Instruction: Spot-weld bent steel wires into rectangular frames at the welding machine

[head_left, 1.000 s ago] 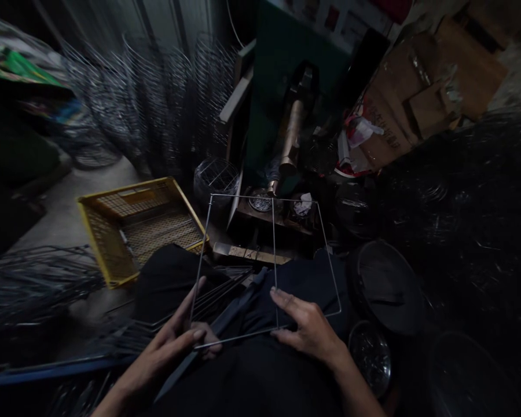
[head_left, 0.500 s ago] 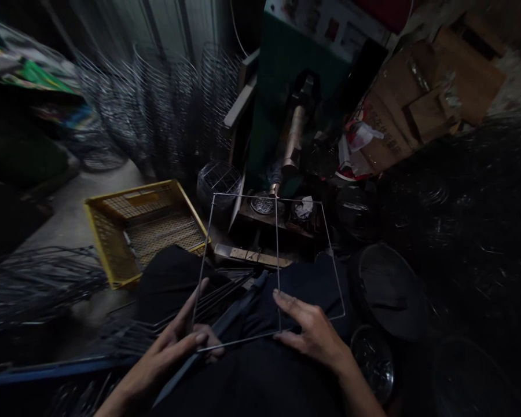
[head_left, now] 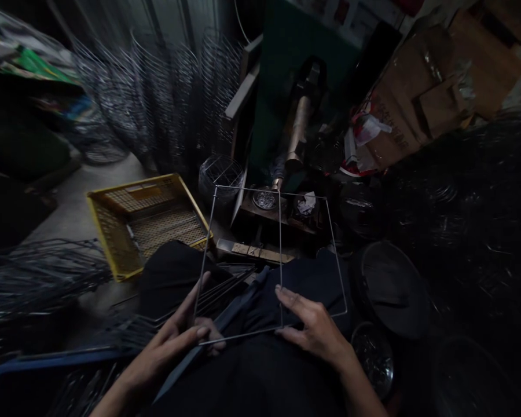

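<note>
A rectangular wire frame with a middle rod stands tilted over my lap. Its near left corner is in my left hand, the thumb and fingers closed round the wire. My right hand pinches the middle rod near its lower end, between thumb and fingers. The frame's far edge overlaps the view of a copper-coloured electrode of a green machine; whether they touch I cannot tell. Below that tip is a round dish of shiny bits.
A yellow crate lies to the left, with thin rods inside. Stacked wire baskets stand behind it. Bent wires fill the left side. Cardboard boxes are at the back right, a dark round lid and a metal bowl at the right.
Both hands still hold the wire frame, which sits slightly higher and further right in the view. The surroundings have shifted a little as the camera moved.
</note>
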Motion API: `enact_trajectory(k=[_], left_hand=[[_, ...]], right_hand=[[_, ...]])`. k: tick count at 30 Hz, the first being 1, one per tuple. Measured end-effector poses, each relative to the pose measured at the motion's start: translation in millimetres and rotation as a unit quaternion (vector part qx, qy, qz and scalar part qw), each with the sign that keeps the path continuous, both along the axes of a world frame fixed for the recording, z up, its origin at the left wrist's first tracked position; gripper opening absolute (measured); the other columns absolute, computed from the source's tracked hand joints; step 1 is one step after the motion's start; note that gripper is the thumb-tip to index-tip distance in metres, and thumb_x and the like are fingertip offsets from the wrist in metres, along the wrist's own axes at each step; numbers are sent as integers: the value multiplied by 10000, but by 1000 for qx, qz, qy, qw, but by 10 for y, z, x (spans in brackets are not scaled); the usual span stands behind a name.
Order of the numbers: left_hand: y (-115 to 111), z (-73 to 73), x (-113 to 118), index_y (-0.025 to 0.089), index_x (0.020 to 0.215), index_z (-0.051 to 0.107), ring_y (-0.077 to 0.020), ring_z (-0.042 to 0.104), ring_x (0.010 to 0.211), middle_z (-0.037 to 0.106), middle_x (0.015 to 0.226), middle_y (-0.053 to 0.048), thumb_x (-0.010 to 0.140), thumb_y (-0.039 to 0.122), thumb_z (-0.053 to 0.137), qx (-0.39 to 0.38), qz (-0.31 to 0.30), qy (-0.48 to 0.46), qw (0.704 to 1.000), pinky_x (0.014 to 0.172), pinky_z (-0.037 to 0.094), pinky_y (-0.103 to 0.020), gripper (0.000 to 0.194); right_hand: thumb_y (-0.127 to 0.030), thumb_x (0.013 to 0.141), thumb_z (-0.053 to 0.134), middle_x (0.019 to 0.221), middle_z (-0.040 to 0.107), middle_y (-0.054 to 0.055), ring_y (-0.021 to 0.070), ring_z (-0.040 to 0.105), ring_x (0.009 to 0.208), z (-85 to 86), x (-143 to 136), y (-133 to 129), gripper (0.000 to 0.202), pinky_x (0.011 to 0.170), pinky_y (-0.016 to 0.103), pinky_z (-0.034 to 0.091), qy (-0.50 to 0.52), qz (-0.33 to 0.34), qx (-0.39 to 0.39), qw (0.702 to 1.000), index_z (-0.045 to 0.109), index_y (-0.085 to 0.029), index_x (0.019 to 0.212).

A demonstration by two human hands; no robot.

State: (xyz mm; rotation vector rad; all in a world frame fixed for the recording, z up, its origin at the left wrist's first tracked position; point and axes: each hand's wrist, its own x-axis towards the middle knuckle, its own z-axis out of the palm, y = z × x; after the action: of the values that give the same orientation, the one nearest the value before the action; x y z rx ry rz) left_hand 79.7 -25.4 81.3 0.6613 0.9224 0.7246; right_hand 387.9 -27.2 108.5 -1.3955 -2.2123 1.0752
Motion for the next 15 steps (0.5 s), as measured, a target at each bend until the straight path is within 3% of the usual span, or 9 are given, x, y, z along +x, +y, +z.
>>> enact_trajectory(k=[4, 8, 12, 15], left_hand=[[28, -30, 14, 273, 1592, -76, -216, 641, 670, 711, 750, -53, 893, 393, 651, -7, 14, -14, 1000, 688, 467, -307, 1016], [1, -65, 36, 254, 1606, 41, -207, 636, 664, 708, 748, -60, 875, 382, 679, -28, 36, -29, 999, 670, 473, -290, 979], [26, -88, 45, 287, 1595, -54, -207, 644, 672, 700, 746, -45, 894, 318, 656, -22, 35, -42, 998, 691, 487, -302, 998], [219, -129, 25, 285, 1585, -100, -213, 655, 689, 708, 760, -42, 898, 296, 656, 16, 13, -48, 999, 689, 498, -299, 1021]], right_hand=[[-189, 838, 759, 1557, 403, 17, 222, 452, 1394, 15, -6, 25, 855, 1161, 372, 416, 7, -4, -5, 1000, 316, -336, 1554], [-228, 883, 716, 1559, 395, 24, 232, 427, 1410, 18, -17, 19, 803, 1169, 389, 403, 7, -8, -18, 1000, 298, -332, 1561], [-223, 887, 712, 1545, 416, 27, 226, 434, 1406, -62, -39, 36, 771, 1166, 390, 403, 9, -8, -8, 1000, 330, -318, 1549], [-227, 887, 720, 1543, 420, 19, 209, 436, 1405, -150, -50, 196, 766, 1176, 366, 385, 4, 3, 32, 999, 337, -310, 1545]])
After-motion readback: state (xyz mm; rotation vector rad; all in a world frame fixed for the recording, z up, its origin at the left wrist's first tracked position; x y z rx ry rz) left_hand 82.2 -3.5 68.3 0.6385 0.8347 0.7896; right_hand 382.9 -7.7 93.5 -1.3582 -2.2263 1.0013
